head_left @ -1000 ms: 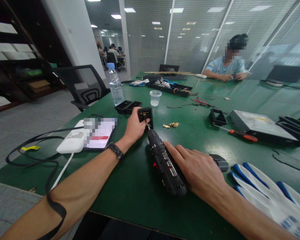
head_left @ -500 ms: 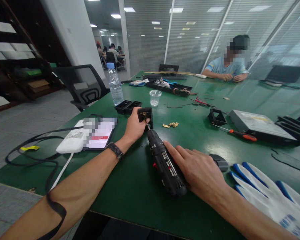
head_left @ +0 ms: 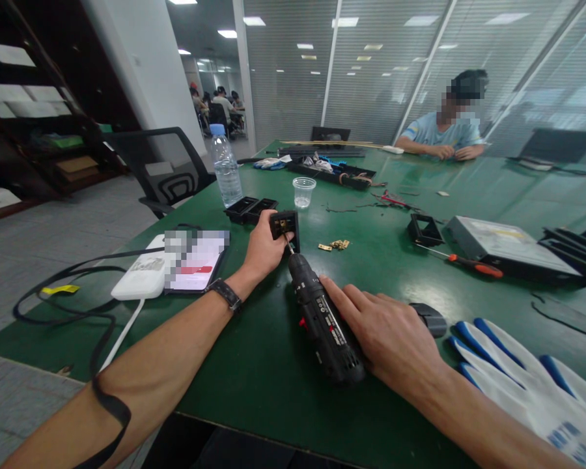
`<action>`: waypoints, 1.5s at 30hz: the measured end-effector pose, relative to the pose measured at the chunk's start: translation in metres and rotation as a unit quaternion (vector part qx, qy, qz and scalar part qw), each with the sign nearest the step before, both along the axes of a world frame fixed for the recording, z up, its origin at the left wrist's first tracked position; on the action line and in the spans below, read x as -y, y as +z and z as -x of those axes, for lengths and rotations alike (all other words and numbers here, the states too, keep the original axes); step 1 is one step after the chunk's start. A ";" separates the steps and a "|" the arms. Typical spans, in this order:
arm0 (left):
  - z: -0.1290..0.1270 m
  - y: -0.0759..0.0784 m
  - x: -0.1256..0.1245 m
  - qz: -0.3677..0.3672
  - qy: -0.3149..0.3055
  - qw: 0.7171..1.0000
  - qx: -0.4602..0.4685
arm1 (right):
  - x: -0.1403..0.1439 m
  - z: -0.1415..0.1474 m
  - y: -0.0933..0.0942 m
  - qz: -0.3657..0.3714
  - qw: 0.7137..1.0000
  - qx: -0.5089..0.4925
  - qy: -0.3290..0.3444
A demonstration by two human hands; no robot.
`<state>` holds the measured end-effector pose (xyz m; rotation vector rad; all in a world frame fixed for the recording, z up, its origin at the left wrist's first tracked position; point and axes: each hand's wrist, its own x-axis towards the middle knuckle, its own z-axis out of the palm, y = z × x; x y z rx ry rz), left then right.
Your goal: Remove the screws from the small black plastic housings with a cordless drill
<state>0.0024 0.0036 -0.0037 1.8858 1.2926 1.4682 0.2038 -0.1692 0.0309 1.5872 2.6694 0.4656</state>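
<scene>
Black socket box (head_left: 284, 228) stands on edge on the green desk (head_left: 254, 365), pinched by the left hand (head_left: 262, 249), whose thumb and fingers close round its left side; the left forearm runs in from 7 o'clock with a dark watch (head_left: 226, 294) at the wrist. Right hand (head_left: 388, 339) lies wrapped over the rear of a black cordless driver (head_left: 322, 319), forefinger stretched along the body, the arm coming in from 5 o'clock. The driver's bit touches the box's inner face at about 12 o'clock from the tool. A white label with small print sits on the driver, too blurred to read.

At 3 o'clock from the right hand lie white-and-blue gloves (head_left: 527, 384), just beside it. Brass bits (head_left: 336, 245) rest near the box at 3 o'clock; a phone (head_left: 194, 264) lies at 9 o'clock. The desk's near edge runs just under both forearms; bare green surface spreads between the arms.
</scene>
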 end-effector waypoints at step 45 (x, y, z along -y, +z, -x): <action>0.001 -0.001 -0.001 -0.013 0.012 1.000 -0.006 | 0.001 0.004 -0.001 -0.016 1.000 0.000 -0.016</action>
